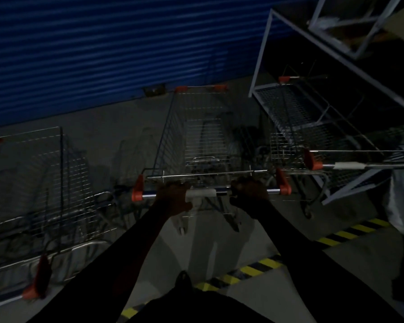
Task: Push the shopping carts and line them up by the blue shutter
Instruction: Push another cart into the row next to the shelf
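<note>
A wire shopping cart [196,127] with red corner caps stands straight ahead of me, its nose close to the blue shutter [103,50]. My left hand [173,197] and my right hand [248,192] both grip its handle bar [201,192], one on each side of the white middle sleeve. Another cart [40,183] is parked to the left, facing the shutter. A third cart [313,145] stands to the right, its handle [350,165] reaching the frame's right edge. The scene is very dark.
A white metal rack [324,108] with mesh shelves stands at the right, partly over the right cart. A yellow-and-black hazard stripe [266,264] crosses the concrete floor under my arms. A small dark object [154,89] lies at the shutter's foot.
</note>
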### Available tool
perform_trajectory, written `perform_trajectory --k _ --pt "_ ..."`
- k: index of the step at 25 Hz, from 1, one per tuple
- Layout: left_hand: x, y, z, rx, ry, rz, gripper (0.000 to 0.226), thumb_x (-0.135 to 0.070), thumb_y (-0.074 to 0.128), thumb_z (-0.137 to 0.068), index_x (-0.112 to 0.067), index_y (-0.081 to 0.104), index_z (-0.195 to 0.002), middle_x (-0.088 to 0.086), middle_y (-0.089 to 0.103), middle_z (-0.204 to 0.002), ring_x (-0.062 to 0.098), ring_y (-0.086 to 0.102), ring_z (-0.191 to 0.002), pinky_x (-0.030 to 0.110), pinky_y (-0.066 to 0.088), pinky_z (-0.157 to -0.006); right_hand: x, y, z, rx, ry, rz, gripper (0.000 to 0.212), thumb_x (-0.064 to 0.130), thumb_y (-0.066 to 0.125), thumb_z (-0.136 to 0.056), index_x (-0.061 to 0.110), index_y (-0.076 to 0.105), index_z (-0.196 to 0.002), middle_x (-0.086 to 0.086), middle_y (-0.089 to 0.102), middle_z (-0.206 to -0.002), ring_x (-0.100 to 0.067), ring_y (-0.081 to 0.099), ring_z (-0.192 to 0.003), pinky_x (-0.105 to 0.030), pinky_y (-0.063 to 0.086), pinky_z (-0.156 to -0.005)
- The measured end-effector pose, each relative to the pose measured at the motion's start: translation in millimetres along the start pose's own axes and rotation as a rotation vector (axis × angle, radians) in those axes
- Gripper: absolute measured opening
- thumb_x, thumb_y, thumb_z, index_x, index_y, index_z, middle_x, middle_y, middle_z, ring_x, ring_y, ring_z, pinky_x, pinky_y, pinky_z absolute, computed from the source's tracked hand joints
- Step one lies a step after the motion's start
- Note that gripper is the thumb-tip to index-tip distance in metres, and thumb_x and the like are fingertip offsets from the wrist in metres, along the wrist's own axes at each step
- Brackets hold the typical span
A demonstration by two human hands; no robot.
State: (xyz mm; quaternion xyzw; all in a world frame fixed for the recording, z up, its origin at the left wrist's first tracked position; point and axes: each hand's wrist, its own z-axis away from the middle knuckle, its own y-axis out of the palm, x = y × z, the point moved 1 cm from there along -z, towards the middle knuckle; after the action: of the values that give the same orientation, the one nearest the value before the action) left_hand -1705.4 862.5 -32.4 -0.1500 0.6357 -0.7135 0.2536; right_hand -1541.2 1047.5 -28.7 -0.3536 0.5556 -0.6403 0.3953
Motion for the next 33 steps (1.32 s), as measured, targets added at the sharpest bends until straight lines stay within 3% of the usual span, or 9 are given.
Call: perform_trajectory --k 3,5,10,14,18,21,25,29,33 --pt "18 10 -6 -0.022 -0.026 -0.053 0.049 -0.042 0.079 -0.057 -0.019 0.071 -0.1 0.011 0.071 -0.088 0.032 0.068 -0.083 0.041 0.053 -0.076 4 3 -10 -0.04 0.052 0.069 0.021 0.035 0.062 -0.079 0.018 0.066 -0.092 -0.006 0.068 -0.088 -0.029 0.067 -0.083 -0.031 0.048 -0.069" --pt "24 14 -11 -0.043 -0.03 -0.081 0.035 -0.04 0.082 -0.048 -0.019 0.071 -0.074 0.009 0.068 -0.067 0.031 0.067 -0.064 0.037 0.055 -0.061 4 10 -12 -0.099 0.038 0.123 0.012 0.028 0.064 -0.074 0.016 0.065 -0.071 -0.005 0.061 -0.064 -0.026 0.061 -0.058 -0.028 0.047 -0.056" --pt "16 0 -36 0.012 -0.038 -0.067 0.039 -0.054 0.066 -0.068 -0.023 0.069 -0.092 0.004 0.07 -0.096 0.025 0.066 -0.093 0.033 0.048 -0.081 3 14 -32 -0.296 0.009 0.156 0.018 0.019 0.053 -0.075 0.019 0.05 -0.057 -0.004 0.045 -0.049 -0.021 0.047 -0.042 -0.026 0.034 -0.046" --pt "39 -7 -63 -0.032 -0.046 -0.06 0.03 -0.045 0.062 -0.074 -0.019 0.07 -0.086 0.006 0.071 -0.091 0.028 0.067 -0.088 0.032 0.05 -0.075 7 14 -70 -0.449 -0.018 0.204 0.019 0.02 0.053 -0.076 0.019 0.05 -0.058 -0.004 0.044 -0.049 -0.021 0.046 -0.042 -0.025 0.032 -0.044" --pt "82 -12 -101 -0.103 -0.025 -0.094 0.029 -0.044 0.078 -0.053 -0.019 0.062 -0.057 0.003 0.061 -0.056 0.025 0.063 -0.053 0.025 0.047 -0.05 21 13 -132 -0.434 -0.04 0.196 0.017 0.023 0.048 -0.074 0.018 0.05 -0.058 -0.004 0.046 -0.047 -0.022 0.047 -0.04 -0.026 0.035 -0.044" --pt "109 -38 -129 0.118 -0.088 -0.09 0.031 -0.045 0.073 -0.068 -0.017 0.069 -0.081 0.007 0.067 -0.079 0.026 0.066 -0.075 0.028 0.041 -0.059 37 -1 -175 -0.376 -0.044 0.165 0.02 0.028 0.046 -0.067 0.018 0.054 -0.052 -0.002 0.05 -0.045 -0.022 0.05 -0.037 -0.022 0.037 -0.044" --pt "152 -51 -168 0.199 -0.224 0.01 0.034 -0.042 0.058 -0.085 -0.016 0.066 -0.104 0.009 0.066 -0.104 0.029 0.063 -0.097 0.03 0.041 -0.072 59 -9 -232 -0.284 -0.044 0.146 0.018 0.034 0.063 -0.058 0.019 0.056 -0.052 -0.001 0.053 -0.046 -0.023 0.054 -0.039 -0.023 0.041 -0.042" --pt "196 -40 -191 -0.077 -0.069 -0.043 0.025 -0.035 0.078 -0.051 -0.015 0.063 -0.054 0.005 0.061 -0.053 0.027 0.063 -0.05 0.028 0.052 -0.051 75 -19 -278 -0.111 0.027 0.213 0.022 0.042 0.069 -0.066 0.021 0.067 -0.073 -0.004 0.068 -0.069 -0.025 0.067 -0.062 -0.027 0.048 -0.057" --pt "224 -36 -209 -0.052 -0.092 -0.043 0.028 -0.036 0.08 -0.043 -0.016 0.062 -0.05 0.003 0.061 -0.05 0.025 0.063 -0.047 0.029 0.05 -0.046 89 -27 -304 -0.117 -0.017 0.165 0.024 0.037 0.054 -0.081 0.019 0.065 -0.093 -0.005 0.071 -0.094 -0.029 0.068 -0.086 -0.033 0.049 -0.071"
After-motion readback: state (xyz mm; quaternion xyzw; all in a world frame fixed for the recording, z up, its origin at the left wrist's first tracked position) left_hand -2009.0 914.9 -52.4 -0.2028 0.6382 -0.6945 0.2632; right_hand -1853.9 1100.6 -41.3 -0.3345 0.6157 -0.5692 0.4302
